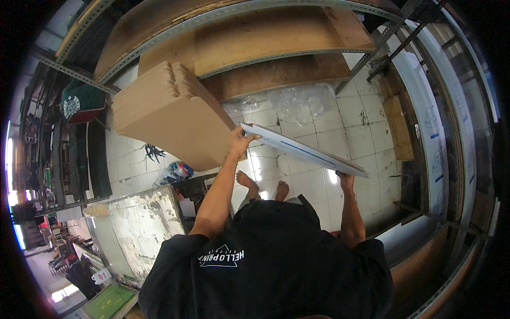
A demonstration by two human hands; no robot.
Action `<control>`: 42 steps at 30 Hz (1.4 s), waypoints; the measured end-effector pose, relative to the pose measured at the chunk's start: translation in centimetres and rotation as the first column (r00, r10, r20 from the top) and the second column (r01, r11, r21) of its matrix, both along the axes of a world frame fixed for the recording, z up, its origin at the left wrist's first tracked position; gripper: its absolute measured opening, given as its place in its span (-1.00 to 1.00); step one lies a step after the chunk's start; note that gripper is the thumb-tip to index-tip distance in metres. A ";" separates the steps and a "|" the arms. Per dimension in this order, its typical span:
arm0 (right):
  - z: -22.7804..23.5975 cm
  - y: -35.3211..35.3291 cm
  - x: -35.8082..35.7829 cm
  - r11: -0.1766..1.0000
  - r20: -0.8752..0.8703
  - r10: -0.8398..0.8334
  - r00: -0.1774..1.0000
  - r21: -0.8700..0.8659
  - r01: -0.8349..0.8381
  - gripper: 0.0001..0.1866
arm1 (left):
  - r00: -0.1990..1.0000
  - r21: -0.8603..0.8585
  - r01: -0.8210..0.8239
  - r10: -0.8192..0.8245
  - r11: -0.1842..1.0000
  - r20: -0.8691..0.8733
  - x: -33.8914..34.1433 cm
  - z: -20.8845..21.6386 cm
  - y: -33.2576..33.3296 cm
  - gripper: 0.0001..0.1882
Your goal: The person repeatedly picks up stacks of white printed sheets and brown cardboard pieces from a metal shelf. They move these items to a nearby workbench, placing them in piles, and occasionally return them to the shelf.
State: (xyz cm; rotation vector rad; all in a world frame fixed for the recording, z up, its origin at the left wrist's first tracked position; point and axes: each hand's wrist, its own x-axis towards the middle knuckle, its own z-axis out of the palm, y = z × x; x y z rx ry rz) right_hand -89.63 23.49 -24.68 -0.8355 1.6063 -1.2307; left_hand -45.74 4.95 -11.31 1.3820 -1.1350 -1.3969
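A thin, flat white board (305,150) with a blue stripe, perhaps folded cardboard, is held up in front of my body, seen nearly edge-on. My left hand (241,142) is closed on its left end, thumb lying over the face. At the lower right end my right hand (346,181) grips the edge from beneath, its fingers partly hidden. Just left of my left hand stands a tall stack of flat brown cardboard (159,119), and the board's left end is close to the stack's edge.
Metal-framed shelves with wooden boards (255,45) stand ahead. Clear plastic wrap (300,101) lies on the tiled floor (329,127) beneath them. White sheets (430,111) fill a rack on the right. A worn table (143,228) is at left, near a hanging green cap (82,101).
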 end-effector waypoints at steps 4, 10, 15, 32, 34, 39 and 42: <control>-0.7 0.1 -0.5 0.994 -0.092 0.029 0.995 0.107 -0.019 -0.51 | 1.000 -0.075 0.016 -0.015 0.997 0.001 -0.6 -0.7 -0.8 -0.45; 1.8 -1.0 -0.1 0.996 -0.043 -0.042 0.998 0.082 0.045 -0.39 | 0.982 -0.080 0.083 -0.068 0.993 0.176 -1.2 0.8 -2.1 -0.30; 7.6 -0.3 -2.1 0.991 0.046 -0.114 0.992 0.069 0.110 -0.09 | 0.974 -0.023 0.081 -0.075 0.996 0.214 -1.3 -2.3 -2.9 -0.29; 25.4 -20.1 11.0 0.460 -0.502 0.852 0.149 0.580 -0.673 -0.58 | 0.926 -0.224 -0.052 0.131 0.973 0.354 -4.9 2.0 -2.6 0.19; 29.3 -19.7 12.4 0.591 -0.563 0.783 0.265 0.541 -0.598 -0.64 | 0.952 -0.226 -0.020 0.088 0.974 0.293 -4.1 1.5 -0.4 0.26; 30.6 -21.2 12.5 0.760 -0.233 0.608 0.759 0.447 -0.471 -0.74 | 0.947 -0.252 0.201 -0.122 0.946 0.298 -5.5 5.9 7.3 0.27; 30.5 -21.0 13.5 0.875 -0.017 0.399 0.917 0.306 -0.375 -0.77 | 0.877 -0.454 0.428 -0.237 0.781 0.419 -6.2 9.0 9.5 0.27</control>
